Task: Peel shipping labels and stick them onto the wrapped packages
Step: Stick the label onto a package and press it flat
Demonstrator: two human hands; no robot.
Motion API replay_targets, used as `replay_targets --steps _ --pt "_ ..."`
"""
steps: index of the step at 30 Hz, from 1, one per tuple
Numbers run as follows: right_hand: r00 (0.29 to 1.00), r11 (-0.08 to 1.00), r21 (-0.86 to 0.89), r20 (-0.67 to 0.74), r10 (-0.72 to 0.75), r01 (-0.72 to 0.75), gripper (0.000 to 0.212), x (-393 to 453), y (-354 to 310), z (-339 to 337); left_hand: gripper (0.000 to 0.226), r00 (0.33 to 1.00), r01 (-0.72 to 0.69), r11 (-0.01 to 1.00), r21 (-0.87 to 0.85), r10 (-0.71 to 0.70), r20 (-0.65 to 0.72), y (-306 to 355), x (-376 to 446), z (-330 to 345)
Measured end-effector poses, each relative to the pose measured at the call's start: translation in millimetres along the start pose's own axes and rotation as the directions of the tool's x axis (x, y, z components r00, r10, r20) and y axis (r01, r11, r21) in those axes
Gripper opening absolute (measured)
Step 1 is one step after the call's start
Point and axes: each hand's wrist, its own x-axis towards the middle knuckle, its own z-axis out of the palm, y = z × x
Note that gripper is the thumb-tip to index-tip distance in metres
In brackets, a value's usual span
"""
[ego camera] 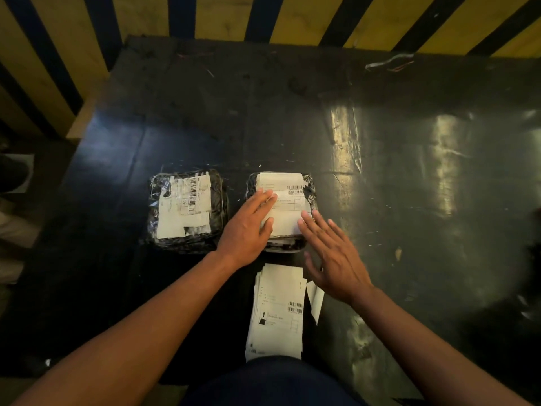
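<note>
Left hand (pixel 248 227): flat, fingers straight, pressing on label (pixel 282 200) atop right package (pixel 281 212). Right hand (pixel 330 253): open, fingers spread, tips touching label's near-right corner; palm off the package, over bare tabletop (pixel 409 186). Nothing grasped by either.

Right package: near tabletop's middle, directly ahead of both hands. Label: long axis running away from the person, far end at package's far edge, near end under the fingertips. Appears laid down, smoothing judged in progress.

Left package (pixel 187 210): just beside the right one, toward tabletop's left edge, already bearing a creased label (pixel 184 209); apart from both hands.

Label stack (pixel 276 312): at tabletop's near edge, just behind the right package, long axis likewise running away from the person. Loose white strip (pixel 316 297) touching its right side, probably peeled backing.

Key relation: stack lying between the two forearms, below the right hand's palm, thus nearer the right hand. Judged next: pull back toward near edge for a fresh label. No unlabelled package in view.
</note>
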Motion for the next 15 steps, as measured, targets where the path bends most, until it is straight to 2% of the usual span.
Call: replay_targets --steps 2,4,6,12,15 --pt "0.998 1.0 -0.03 0.059 0.003 -0.001 0.069 17.4 -4.6 3.0 0.056 0.998 -0.04 0.994 0.101 0.035 0.052 6.0 -4.4 1.1" --pt "0.995 0.998 -0.053 0.102 -0.011 0.016 0.07 27.0 -8.8 9.5 0.062 0.989 -0.1 0.956 0.275 0.066 0.129 15.1 -15.4 7.4" --pt "0.993 0.997 -0.075 0.118 -0.007 0.016 0.07 27.7 -9.5 13.7 0.071 0.984 -0.098 0.927 0.361 0.037 0.172 24.4 -30.7 15.2" --pt "0.993 0.995 -0.099 0.119 -0.004 0.016 0.072 25.7 -5.3 15.9 0.087 0.978 -0.153 0.856 0.494 0.061 0.198 11.9 -70.5 10.3" --pt "0.993 0.996 -0.085 0.117 -0.006 0.016 0.075 25.0 -6.2 14.6 0.088 0.967 -0.179 0.858 0.481 0.064 0.245 -0.7 -83.9 -2.1"
